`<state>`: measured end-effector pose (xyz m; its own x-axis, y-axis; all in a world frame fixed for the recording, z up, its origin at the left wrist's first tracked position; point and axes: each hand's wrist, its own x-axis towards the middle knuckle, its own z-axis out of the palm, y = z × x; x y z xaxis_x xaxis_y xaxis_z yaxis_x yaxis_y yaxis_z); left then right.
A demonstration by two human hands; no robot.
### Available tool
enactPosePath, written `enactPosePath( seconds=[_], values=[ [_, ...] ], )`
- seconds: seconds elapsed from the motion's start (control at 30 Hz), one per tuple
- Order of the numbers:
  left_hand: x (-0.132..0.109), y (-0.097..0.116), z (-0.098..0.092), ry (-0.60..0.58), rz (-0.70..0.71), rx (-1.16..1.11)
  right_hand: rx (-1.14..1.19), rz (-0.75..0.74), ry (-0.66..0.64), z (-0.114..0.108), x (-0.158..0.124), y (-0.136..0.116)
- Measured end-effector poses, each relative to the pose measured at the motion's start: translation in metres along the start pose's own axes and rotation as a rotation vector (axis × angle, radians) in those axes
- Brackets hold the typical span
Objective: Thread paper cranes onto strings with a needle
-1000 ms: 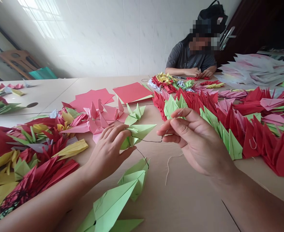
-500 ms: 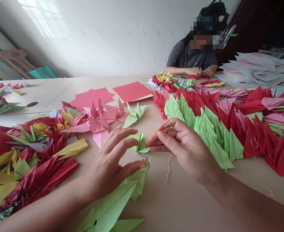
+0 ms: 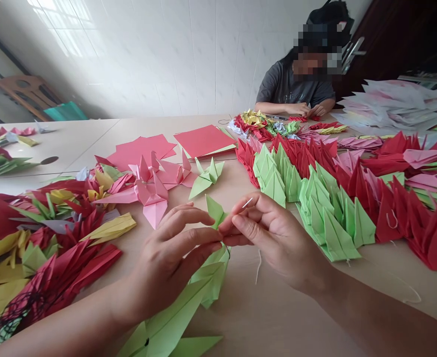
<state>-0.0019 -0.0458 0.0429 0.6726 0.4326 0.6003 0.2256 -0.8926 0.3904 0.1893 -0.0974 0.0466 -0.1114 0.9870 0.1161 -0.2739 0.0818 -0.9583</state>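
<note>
A thin needle (image 3: 247, 203) is pinched in my right hand (image 3: 268, 233), its tip jutting up past the forefinger. My left hand (image 3: 183, 248) has its thumb and forefinger closed on black thread (image 3: 227, 249) at the right fingertips; the exact pinch point is hidden. Just behind the fingers, a green folded paper crane (image 3: 214, 209) shows only in part. Below my left hand, larger green folded paper pieces (image 3: 177, 307) lie in a chain toward me. A pale string (image 3: 258, 267) hangs under my right hand.
Pink paper cranes (image 3: 153, 191) and red paper sheets (image 3: 205, 141) lie ahead. Mixed folded pieces (image 3: 65, 213) are heaped at left; green and red rows (image 3: 322, 213) stand at right. Across the table a person (image 3: 296, 89) works beside stacked plastic-wrapped pieces (image 3: 397, 106).
My left thumb and forefinger have come together at the right fingertips. My right hand has shifted slightly left and down, and the green crane now stands more upright behind the fingers.
</note>
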Motion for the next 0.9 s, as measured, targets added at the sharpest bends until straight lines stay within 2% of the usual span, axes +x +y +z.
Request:
enactPosePath(
  seconds=[0.13,0.27,0.43,0.6,0.73,0.9],
  values=[
    [-0.001,-0.001,0.001,0.003,-0.045,-0.038,-0.014,0.004,0.002,0.0,0.001,0.0],
    [0.0,0.001,0.0,0.009,-0.177,-0.156,-0.036,0.013,0.016,-0.001,0.002,-0.001],
    [0.002,-0.003,-0.002,0.043,-0.43,-0.45,-0.04,0.008,0.041,-0.005,0.004,-0.001],
    [0.002,-0.011,0.003,0.133,-0.693,-0.857,-0.026,0.033,0.054,-0.008,0.006,-0.001],
    [0.005,-0.012,0.004,0.2,-0.818,-1.101,-0.019,0.043,0.059,-0.009,0.007,0.0],
    [0.01,-0.01,0.002,0.188,-0.894,-1.297,-0.014,0.024,0.056,-0.009,0.007,0.001]
  ],
)
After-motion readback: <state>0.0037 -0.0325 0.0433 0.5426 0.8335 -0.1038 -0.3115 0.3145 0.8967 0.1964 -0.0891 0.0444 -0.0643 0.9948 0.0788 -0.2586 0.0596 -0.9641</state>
